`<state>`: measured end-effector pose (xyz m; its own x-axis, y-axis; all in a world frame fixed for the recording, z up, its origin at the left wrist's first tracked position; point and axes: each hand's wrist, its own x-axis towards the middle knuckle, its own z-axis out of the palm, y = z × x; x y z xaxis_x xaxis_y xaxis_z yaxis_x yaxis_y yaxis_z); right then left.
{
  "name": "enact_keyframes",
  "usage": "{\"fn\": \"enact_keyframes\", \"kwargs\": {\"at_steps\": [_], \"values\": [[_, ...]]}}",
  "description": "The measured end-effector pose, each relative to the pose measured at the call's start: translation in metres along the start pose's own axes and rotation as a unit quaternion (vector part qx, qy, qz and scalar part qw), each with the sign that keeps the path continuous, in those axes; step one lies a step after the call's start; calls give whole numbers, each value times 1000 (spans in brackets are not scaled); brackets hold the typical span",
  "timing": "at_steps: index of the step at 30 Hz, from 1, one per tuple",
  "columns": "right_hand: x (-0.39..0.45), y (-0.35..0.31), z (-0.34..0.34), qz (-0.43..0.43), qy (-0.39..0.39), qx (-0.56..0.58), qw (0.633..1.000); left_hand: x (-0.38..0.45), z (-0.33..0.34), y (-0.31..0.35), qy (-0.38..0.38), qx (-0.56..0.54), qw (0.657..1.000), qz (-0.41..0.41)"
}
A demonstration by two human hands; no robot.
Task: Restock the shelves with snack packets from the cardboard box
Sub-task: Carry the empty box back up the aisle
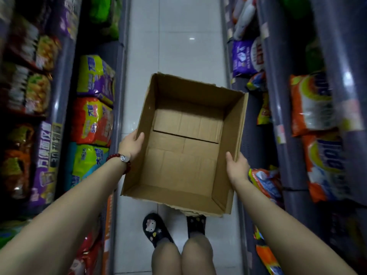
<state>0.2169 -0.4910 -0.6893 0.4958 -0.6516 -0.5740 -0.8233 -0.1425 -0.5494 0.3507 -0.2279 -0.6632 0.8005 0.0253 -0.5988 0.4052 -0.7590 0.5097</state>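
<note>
**Q:** Where is the cardboard box, and what is seen in it?

**A:** The cardboard box is held at the centre of the view, above the white tiled floor of a narrow aisle. It is open at the top with its flaps torn off, and only the bare cardboard bottom with its seam is seen inside. It is tilted, its far corner pointing toward 12 o'clock.

**Q:** How is it held?

**A:** The left wall is gripped at 9 o'clock by the left hand, thumb hooked over the rim and the fingers hidden behind the outside wall. The right wall is gripped at about 4 o'clock by the right hand, thumb laid inside the wall, the other fingers hidden outside. A red bead bracelet is worn on the left wrist.

**Q:** What lies around the box?

**A:** At 6 o'clock, below the box, two knees and black slippers with cartoon charms are seen on the floor. At 9 o'clock, grey shelves are stacked with snack packets in green, purple and orange. At 3 o'clock, further shelves carry orange and white packets, and a purple and white bag lies toward 1 o'clock. The edges of the view are blurred, so printing on the packets cannot be read.
</note>
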Motion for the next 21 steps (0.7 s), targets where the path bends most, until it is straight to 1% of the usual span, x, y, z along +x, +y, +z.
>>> {"fn": "enact_keyframes", "kwargs": {"at_steps": [3, 8, 11, 17, 21], "values": [[-22, -18, -45, 5, 11, -5, 1000, -33, -21, 40, -6, 9, 1000, -3], [-55, -32, -107, 6, 31, 10, 999, -83, -44, 94, -22, 35, 999, 18], [-80, -28, -133, 36, 52, 18, 998, -107, -47, 119, -42, 67, 997, 25], [-130, -5, -151, 115, 109, 56, 986, -119, -48, 143, -114, 111, 985, 61], [-173, 1, -144, 173, 162, 104, 966, -115, -53, 158, -167, 160, 965, 122]]}}
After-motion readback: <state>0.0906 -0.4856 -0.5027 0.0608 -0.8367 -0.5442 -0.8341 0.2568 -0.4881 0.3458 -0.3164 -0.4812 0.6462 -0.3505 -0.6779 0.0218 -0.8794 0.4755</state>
